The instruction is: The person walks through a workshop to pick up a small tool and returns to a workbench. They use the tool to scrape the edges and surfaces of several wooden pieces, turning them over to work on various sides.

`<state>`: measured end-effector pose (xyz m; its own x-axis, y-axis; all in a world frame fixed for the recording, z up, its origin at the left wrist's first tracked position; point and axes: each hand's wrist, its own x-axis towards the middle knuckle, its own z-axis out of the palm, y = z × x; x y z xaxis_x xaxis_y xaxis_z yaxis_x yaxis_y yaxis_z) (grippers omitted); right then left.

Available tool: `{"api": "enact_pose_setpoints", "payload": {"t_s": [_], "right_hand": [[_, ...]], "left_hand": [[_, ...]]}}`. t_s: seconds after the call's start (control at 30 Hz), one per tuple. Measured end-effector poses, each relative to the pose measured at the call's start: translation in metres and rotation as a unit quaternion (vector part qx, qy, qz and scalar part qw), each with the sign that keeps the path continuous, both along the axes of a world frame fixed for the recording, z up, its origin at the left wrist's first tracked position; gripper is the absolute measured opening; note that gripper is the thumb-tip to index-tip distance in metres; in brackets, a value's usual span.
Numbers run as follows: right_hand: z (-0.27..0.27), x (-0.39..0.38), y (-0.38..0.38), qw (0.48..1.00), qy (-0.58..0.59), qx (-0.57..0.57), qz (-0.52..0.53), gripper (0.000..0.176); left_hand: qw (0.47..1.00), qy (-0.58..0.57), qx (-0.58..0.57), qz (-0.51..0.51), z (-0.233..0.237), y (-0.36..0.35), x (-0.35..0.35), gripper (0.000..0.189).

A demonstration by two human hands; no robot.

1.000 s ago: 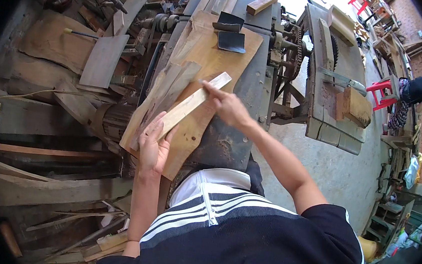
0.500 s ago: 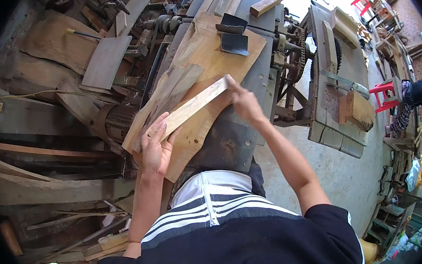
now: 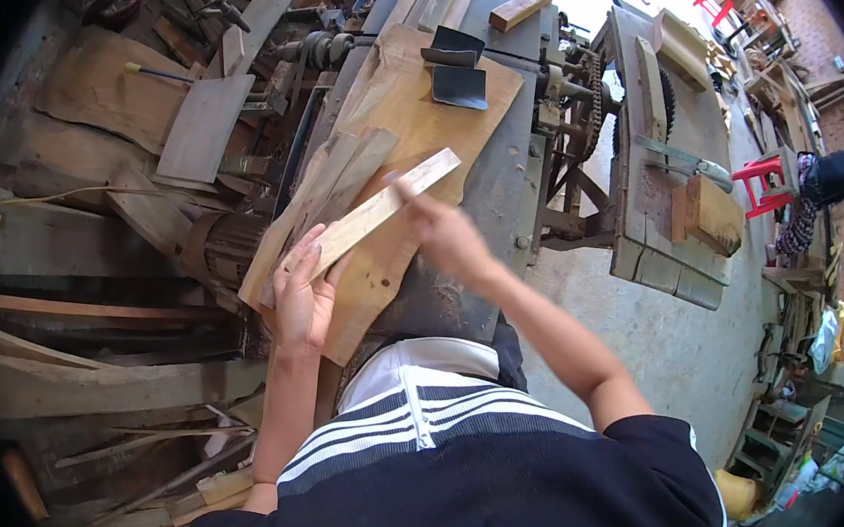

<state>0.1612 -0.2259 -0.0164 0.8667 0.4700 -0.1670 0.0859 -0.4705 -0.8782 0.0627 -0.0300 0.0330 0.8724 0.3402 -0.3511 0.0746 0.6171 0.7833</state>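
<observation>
Head camera looks down at a person who stands at the near edge of a metal machine table (image 3: 494, 185). A wide board (image 3: 411, 102) lies on this table, and a light wood strip (image 3: 378, 210) lies slanted across the board, from its near left edge up toward its middle. The left hand (image 3: 303, 298) is at the near end of the strip. Its fingers (image 3: 303, 248) are almost straight and a little apart, with the thumb on the other side, so the strip end sits between them and is held still. The right hand (image 3: 442, 233) is on the far half of the strip. It is blurry, its fingers look bunched and pressed down on the wood, and I cannot tell if they hold anything. It looks like the rubbing step, with one hand holding and one hand sliding along the strip. I think a good stroke needs the left hand to keep the strip from slipping, and the right hand to stay flat on the wood. Two dark sheets (image 3: 460, 85) lie at the far edge of the board, well apart from both hands. Grey planks (image 3: 345, 171) lie just beside the strip on the left
</observation>
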Motion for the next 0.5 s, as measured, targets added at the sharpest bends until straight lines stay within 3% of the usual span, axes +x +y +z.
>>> {"api": "enact_pose_setpoints", "payload": {"t_s": [0.13, 0.17, 0.2, 0.3, 0.37, 0.4, 0.43, 0.5], "right_hand": [[0.011, -0.021, 0.009, 0.996, -0.061, 0.006, 0.067, 0.064], [-0.003, -0.002, 0.001, 0.999, 0.006, -0.043, 0.026, 0.063], [-0.018, 0.022, -0.01, 0.999, 0.025, 0.001, -0.02, 0.057], [-0.03, 0.071, -0.033, 0.989, 0.012, -0.127, -0.076, 0.056], [-0.031, 0.048, -0.019, 0.997, 0.014, -0.053, -0.046, 0.054], [0.001, 0.026, -0.003, 0.994, 0.047, -0.096, -0.017, 0.053], [0.01, 0.003, 0.003, 0.999, 0.013, -0.008, 0.031, 0.053], [0.028, -0.011, 0.01, 0.996, 0.004, -0.046, 0.082, 0.055]], "left_hand": [[1.0, 0.009, 0.0, -0.012, -0.007, 0.006, -0.005, 0.036], [1.0, 0.011, 0.0, -0.011, -0.009, 0.006, -0.005, 0.037], [1.0, 0.009, -0.001, -0.009, -0.01, 0.005, -0.005, 0.037], [1.0, 0.007, 0.012, -0.01, -0.011, 0.002, -0.011, 0.037], [1.0, -0.004, 0.018, -0.019, -0.009, 0.002, -0.007, 0.037], [1.0, -0.006, 0.016, -0.019, -0.009, 0.002, -0.006, 0.037], [1.0, -0.002, 0.016, -0.018, -0.009, 0.003, -0.006, 0.037], [1.0, 0.004, 0.017, -0.022, -0.008, 0.005, -0.003, 0.037]]}}
